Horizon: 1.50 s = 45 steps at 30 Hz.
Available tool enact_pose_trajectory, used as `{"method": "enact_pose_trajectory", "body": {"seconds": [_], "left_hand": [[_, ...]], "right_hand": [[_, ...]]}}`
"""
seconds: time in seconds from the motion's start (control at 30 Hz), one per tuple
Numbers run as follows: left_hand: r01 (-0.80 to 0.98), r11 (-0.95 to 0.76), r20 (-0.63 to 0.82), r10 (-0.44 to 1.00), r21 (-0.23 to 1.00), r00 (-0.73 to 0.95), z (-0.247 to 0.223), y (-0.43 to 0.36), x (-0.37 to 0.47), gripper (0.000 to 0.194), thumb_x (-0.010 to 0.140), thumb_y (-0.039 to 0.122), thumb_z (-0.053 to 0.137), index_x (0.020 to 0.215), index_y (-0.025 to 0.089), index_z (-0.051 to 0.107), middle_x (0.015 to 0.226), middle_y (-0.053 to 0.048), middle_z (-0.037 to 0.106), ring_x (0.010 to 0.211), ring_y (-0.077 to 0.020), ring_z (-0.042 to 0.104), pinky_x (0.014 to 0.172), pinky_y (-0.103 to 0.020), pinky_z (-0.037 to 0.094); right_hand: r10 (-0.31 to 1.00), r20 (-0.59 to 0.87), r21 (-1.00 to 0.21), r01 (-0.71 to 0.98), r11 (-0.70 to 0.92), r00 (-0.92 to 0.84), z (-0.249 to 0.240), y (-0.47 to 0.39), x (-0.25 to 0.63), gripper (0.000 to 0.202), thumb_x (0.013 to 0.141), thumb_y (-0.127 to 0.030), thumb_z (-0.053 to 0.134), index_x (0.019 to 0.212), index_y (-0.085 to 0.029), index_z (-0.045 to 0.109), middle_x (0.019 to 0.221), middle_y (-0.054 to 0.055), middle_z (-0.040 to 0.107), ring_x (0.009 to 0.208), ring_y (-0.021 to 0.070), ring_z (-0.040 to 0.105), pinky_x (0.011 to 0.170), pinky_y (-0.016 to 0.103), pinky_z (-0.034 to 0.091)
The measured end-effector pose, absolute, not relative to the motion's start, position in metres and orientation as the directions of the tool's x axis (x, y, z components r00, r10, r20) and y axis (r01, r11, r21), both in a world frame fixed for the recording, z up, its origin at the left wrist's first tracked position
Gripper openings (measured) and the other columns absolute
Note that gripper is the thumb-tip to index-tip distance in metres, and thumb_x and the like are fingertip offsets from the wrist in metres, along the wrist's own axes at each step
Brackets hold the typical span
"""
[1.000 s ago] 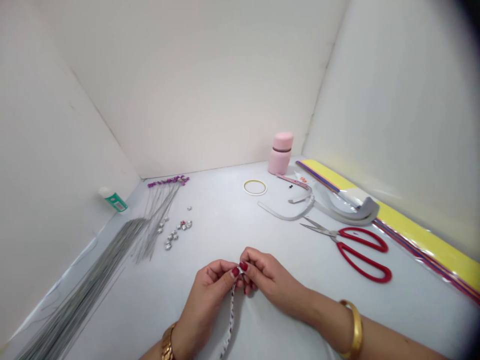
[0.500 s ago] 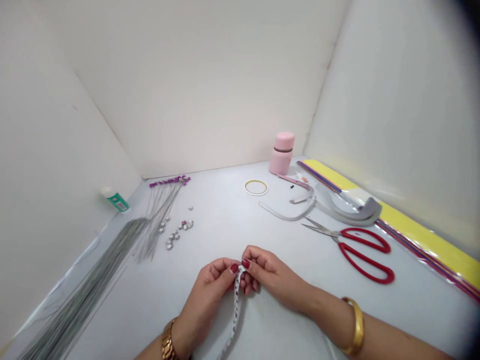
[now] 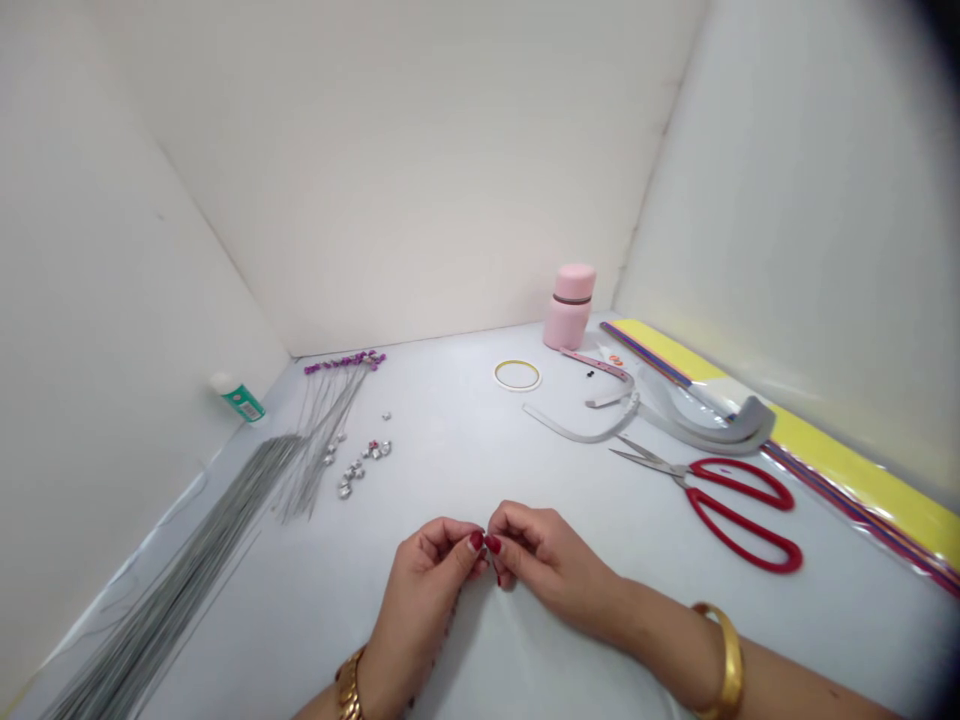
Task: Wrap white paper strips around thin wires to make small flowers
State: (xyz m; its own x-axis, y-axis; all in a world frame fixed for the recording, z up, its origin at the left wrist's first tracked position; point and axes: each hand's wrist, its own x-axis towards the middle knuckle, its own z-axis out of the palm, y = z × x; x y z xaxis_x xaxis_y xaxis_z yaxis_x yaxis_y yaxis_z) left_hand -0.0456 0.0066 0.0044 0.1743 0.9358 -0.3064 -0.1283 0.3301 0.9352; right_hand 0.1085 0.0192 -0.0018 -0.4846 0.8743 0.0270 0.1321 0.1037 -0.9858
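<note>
Low in the centre of the head view, my left hand [image 3: 429, 585] and my right hand [image 3: 551, 560] meet at the thumbs and fingertips. Both are pinched closed on the end of a patterned paper strip [image 3: 450, 620]. Most of the strip is hidden behind my left hand, with only a thin dark-spotted edge showing beside it. Small silver folded pieces [image 3: 345, 490] lie to the left beyond my hands. Red-handled scissors [image 3: 742, 510] rest to the right, their blades slightly apart.
Grey wires [image 3: 180, 570] spread along the left, with purple-tipped stems [image 3: 345, 362] behind. A glue bottle [image 3: 244, 401] lies at the left wall. Farther back are a tape ring [image 3: 517, 388], a pink bottle [image 3: 568, 320], loose strips [image 3: 577, 437] and yellow packaged paper [image 3: 840, 455].
The strip, which hung in plain view between my hands, is now mostly behind my left hand. My fingertips have drawn closer together. The whole view has shifted slightly.
</note>
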Motion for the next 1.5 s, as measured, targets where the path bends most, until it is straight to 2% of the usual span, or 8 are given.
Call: {"method": "enact_pose_trajectory", "body": {"seconds": [0.23,0.43,0.67,0.83,1.0,1.17,1.3,1.5], "left_hand": [[-0.143,0.301,-0.279,0.947,0.943,0.157,-0.0007,0.0073,-0.0455,0.013,0.071,0.025,0.063,0.074,0.014,0.058,0.065,0.000,0.060,0.060,-0.0100,0.050,0.058,-0.020,0.040],[-0.220,0.276,-0.234,0.951,0.936,0.200,0.0035,0.0063,-0.0463,0.019,0.082,0.029,0.050,0.093,0.015,0.056,0.068,-0.002,0.061,0.065,-0.0117,0.054,0.064,-0.023,0.042],[-0.076,0.284,-0.263,0.942,0.956,0.208,0.0066,0.0071,-0.0445,0.018,0.071,0.028,0.063,0.064,0.012,0.059,0.056,0.000,0.059,0.054,-0.0098,0.050,0.054,-0.019,0.038],[0.031,0.198,-0.200,0.961,0.980,0.192,0.0024,0.0040,-0.0456,0.017,0.075,0.028,0.058,0.066,0.014,0.059,0.058,0.000,0.060,0.056,-0.0109,0.051,0.054,-0.019,0.039],[0.115,0.056,-0.084,0.964,0.992,0.252,0.0005,0.0013,-0.0477,0.017,0.080,0.028,0.052,0.074,0.014,0.060,0.067,-0.003,0.062,0.064,-0.0133,0.053,0.060,-0.021,0.041],[0.053,0.154,-0.163,0.950,0.987,0.266,0.0013,0.0039,-0.0478,0.017,0.080,0.028,0.050,0.073,0.014,0.056,0.061,0.000,0.055,0.053,-0.0101,0.046,0.050,-0.019,0.038],[0.074,0.238,-0.249,0.939,0.968,0.236,0.0026,0.0048,-0.0476,0.018,0.080,0.030,0.051,0.071,0.015,0.056,0.049,0.005,0.044,0.040,-0.0059,0.032,0.038,-0.016,0.025],[0.012,0.280,-0.278,0.948,0.960,0.152,0.0049,0.0055,-0.0475,0.016,0.075,0.031,0.057,0.067,0.016,0.056,0.046,0.007,0.043,0.039,-0.0056,0.029,0.040,-0.016,0.024]], "right_hand": [[0.875,0.060,-0.973,0.167,0.158,-0.480,0.0025,0.0192,0.1079,0.019,0.085,-0.033,0.043,0.075,-0.017,0.049,0.063,-0.001,0.056,0.057,0.0112,0.050,0.055,0.022,0.040],[0.885,-0.040,-0.998,0.055,-0.016,-0.465,0.0006,0.0213,0.1066,0.023,0.086,-0.036,0.041,0.074,-0.017,0.047,0.064,0.000,0.057,0.052,0.0095,0.050,0.053,0.022,0.040],[0.892,-0.063,-0.998,0.008,-0.066,-0.448,-0.0033,0.0222,0.1056,0.024,0.084,-0.038,0.044,0.073,-0.017,0.046,0.059,-0.002,0.053,0.052,0.0094,0.049,0.051,0.021,0.039],[0.888,-0.055,-0.997,0.076,-0.022,-0.456,0.0002,0.0210,0.1054,0.024,0.084,-0.037,0.044,0.071,-0.017,0.047,0.058,-0.003,0.051,0.051,0.0088,0.048,0.052,0.021,0.038],[0.882,-0.130,-0.990,0.018,-0.137,-0.453,-0.0016,0.0224,0.1046,0.028,0.084,-0.042,0.043,0.070,-0.017,0.045,0.054,-0.005,0.048,0.044,0.0071,0.044,0.045,0.019,0.035],[0.888,-0.133,-0.990,0.015,-0.141,-0.440,-0.0035,0.0233,0.1051,0.028,0.083,-0.042,0.043,0.071,-0.017,0.045,0.054,-0.006,0.048,0.044,0.0070,0.045,0.046,0.019,0.035],[0.886,-0.144,-0.988,0.019,-0.152,-0.440,-0.0012,0.0228,0.1054,0.029,0.082,-0.044,0.045,0.071,-0.017,0.046,0.054,-0.006,0.048,0.043,0.0068,0.046,0.046,0.019,0.036],[0.882,-0.157,-0.986,0.029,-0.162,-0.444,-0.0013,0.0227,0.1053,0.028,0.082,-0.044,0.044,0.075,-0.017,0.048,0.057,-0.005,0.050,0.044,0.0069,0.048,0.046,0.019,0.036]]}}
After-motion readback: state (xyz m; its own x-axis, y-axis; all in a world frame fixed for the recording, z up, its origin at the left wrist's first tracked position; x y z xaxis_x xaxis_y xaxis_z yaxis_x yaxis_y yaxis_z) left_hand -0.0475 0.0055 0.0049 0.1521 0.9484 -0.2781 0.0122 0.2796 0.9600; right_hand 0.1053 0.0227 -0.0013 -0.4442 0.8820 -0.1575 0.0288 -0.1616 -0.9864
